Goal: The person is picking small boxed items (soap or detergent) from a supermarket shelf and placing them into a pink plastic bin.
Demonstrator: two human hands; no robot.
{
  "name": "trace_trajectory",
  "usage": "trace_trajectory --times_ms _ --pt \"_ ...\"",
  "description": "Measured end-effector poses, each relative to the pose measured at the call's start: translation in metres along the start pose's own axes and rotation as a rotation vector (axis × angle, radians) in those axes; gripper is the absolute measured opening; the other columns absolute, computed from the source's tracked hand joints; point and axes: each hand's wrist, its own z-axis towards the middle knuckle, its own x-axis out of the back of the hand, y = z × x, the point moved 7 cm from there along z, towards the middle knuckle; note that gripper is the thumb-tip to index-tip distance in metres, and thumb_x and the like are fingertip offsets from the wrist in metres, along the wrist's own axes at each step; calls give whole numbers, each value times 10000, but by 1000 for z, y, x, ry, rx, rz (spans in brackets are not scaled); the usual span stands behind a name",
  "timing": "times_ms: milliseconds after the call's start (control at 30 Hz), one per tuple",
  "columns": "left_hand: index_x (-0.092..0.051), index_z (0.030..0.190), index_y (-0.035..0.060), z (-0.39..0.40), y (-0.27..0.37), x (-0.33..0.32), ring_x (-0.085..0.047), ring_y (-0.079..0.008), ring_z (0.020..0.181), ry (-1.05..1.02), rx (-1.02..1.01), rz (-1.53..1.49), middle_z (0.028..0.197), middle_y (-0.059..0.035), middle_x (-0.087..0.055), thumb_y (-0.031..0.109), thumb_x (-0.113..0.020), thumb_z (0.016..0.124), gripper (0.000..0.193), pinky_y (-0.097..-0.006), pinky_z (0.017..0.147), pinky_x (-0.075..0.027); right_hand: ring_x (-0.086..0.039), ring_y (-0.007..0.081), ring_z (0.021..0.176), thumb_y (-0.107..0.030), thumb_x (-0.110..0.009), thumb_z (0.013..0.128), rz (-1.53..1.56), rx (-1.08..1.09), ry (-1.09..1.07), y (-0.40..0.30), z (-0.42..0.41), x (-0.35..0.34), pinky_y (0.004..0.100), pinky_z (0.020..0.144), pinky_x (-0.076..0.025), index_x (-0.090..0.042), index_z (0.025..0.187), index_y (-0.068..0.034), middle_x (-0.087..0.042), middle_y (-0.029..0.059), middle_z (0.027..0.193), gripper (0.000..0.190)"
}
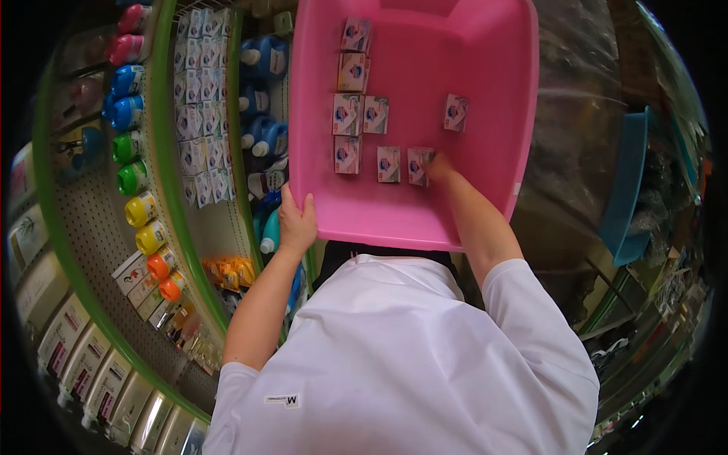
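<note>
A large pink plastic tub (418,74) lies in front of me, its near rim against my waist. My left hand (298,220) grips the rim at the tub's near left corner, thumb inside. Inside the tub, my right hand (441,167) has its fingers at the right edge of a small white soap box (418,166). The fingers are blurred, so whether they grip it cannot be told. Just left of that box stands another soap box (388,164). Several more soap boxes (347,115) line the tub's left side, and a single soap box (455,112) sits farther right.
To the left, a green-edged shelf (162,114) holds stacked soap boxes (203,108) and a row of coloured bottles (128,114). Blue jugs (264,57) stand close to the tub's left wall. Clear plastic sheeting (574,91) and a blue plastic basin (625,187) are at the right.
</note>
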Motion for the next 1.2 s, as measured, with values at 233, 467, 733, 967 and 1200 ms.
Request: trace_trajectory --times_ms 233,467,733,967,1200 --pt "-437 1160 -29 0 3 3 -615 -394 888 14 20 -41 943 -239 -627 72 -522 855 332 -414 759 -481 -654 290 895 -168 -712 754 11 -40 -31 7 3 -6 380 753 -520 -602 1077 29 -659 194 968 394" --pt "-440 1158 -22 -1 -4 2 -612 -396 877 5 -12 -13 941 -233 -628 74 -520 855 328 -422 763 -478 -653 241 863 -119 -718 765 553 -10 -5 -20 -30 6 361 702 -531 -608 1064 55 -661 160 976 363" --pt "-439 1170 -14 -1 -8 -5 -604 -405 909 2 21 -98 957 -238 -625 80 -526 849 345 -431 781 -475 -623 247 967 -121 -678 790 384 116 -223 -33 -12 -46 348 791 -513 -559 1153 36 -630 158 1064 412" --pt "-450 1170 -10 -1 -16 1 -597 -414 920 8 43 -86 984 -246 -617 78 -526 843 347 -446 782 -473 -613 344 988 -191 -700 707 241 95 -77 -47 -2 -49 374 853 -484 -461 1221 39 -621 226 1068 611" --pt "-462 1146 -15 -2 -18 1 -614 -393 891 65 -7 -103 959 -232 -627 70 -530 842 323 -432 760 -480 -471 352 1150 -338 -669 757 -665 259 174 -140 -50 -37 416 843 -491 -465 1239 -46 -456 201 1261 599"
